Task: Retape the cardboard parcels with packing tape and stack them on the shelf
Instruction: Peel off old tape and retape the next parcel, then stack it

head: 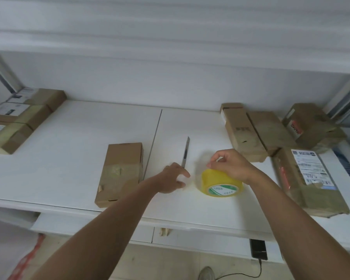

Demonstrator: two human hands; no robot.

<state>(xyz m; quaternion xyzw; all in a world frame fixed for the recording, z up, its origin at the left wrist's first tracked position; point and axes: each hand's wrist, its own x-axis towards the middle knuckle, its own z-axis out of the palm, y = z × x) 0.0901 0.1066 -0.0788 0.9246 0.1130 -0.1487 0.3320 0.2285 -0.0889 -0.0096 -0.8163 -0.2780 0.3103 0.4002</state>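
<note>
Picking at the yellow tape roll (220,183) on the table (79,158), right hand (229,167) fingers curled, pinching near its top edge; left hand (173,178) loosely spread beside the knife (185,152). Better to steady the roll, peel slowly toward the parcel (120,172) lying left.

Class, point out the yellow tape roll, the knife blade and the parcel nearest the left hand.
yellow tape roll (220,183): head view, its yellow outer side.
knife (185,152): head view, mid-blade.
parcel (121,170): head view, its taped top face.
</note>
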